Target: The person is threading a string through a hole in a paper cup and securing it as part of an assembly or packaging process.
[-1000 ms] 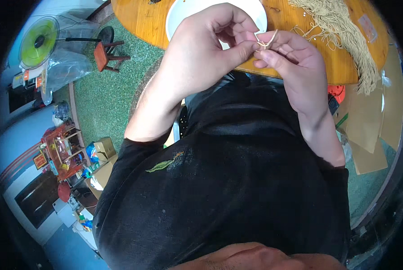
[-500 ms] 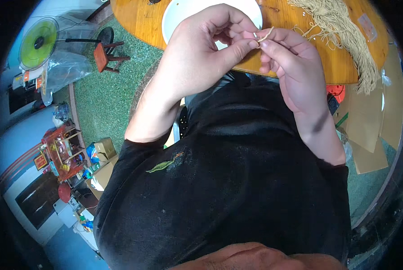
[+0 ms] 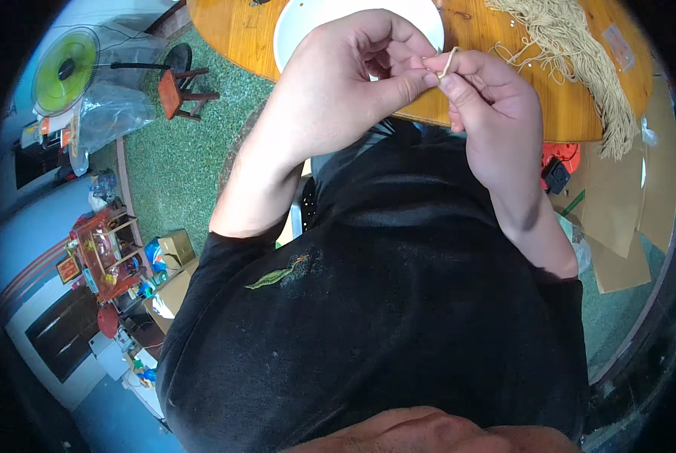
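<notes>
Above the near edge of the wooden table, my two hands meet fingertip to fingertip. A short length of beige cord (image 3: 449, 62) forms a small loop between them. My left hand (image 3: 361, 79) pinches it with thumb and forefinger, its other fingers curled. My right hand (image 3: 496, 98) grips the same cord between thumb and forefinger. Whatever small part lies under the thumb tips is hidden. Behind my left hand stands a white basin (image 3: 296, 34), partly covered by it. A thick bundle of beige cords (image 3: 572, 57) lies to the right of my hands and hangs over the table edge.
The wooden table (image 3: 232, 34) spans the top of the view. Small white bits lie near the cords, and a clear plastic packet (image 3: 618, 48) lies at the right. A small wooden stool (image 3: 179, 94) and a green fan (image 3: 66, 69) stand left. Flattened cardboard (image 3: 617, 196) lies right.
Both hands have shifted very slightly, and the cord's free end now stands up as a bent loop between the fingertips. My right thumb and fingers have moved a little.
</notes>
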### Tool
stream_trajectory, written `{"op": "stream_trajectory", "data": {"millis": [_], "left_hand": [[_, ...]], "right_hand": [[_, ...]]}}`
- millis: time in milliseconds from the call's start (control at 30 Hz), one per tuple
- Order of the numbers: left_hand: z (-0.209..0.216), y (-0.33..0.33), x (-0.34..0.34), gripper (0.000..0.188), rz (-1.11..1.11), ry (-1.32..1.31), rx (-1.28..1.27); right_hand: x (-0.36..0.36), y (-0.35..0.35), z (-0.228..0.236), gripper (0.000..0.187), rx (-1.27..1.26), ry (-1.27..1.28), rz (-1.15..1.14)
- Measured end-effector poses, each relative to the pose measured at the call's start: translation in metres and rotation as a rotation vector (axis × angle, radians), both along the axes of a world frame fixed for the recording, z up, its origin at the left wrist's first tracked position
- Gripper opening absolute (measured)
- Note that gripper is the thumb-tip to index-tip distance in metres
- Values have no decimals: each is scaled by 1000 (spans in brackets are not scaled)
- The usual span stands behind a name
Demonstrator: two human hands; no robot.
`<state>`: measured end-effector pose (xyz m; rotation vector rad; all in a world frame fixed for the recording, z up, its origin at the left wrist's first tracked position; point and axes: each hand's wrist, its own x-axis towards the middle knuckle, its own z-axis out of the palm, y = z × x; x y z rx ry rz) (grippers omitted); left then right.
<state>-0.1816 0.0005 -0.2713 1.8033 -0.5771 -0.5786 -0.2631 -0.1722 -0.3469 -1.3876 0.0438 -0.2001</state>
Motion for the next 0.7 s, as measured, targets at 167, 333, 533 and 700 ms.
{"op": "stream_trajectory", "data": {"millis": [167,333,533,700], "left_hand": [[-45,10,28,15,-333,-610,-466],[-14,5,3,20,56,-78,-19],[-2,2,-5,22,56,-88,17],[-41,8,24,20,-301,-674,-488]], "right_hand": [[-1,-2,4,13,53,34,61],[-2,-2,4,14,14,-53,85],[1,1,-1,16,60,71,4],[2,6,-1,16,130,50,4]]}}
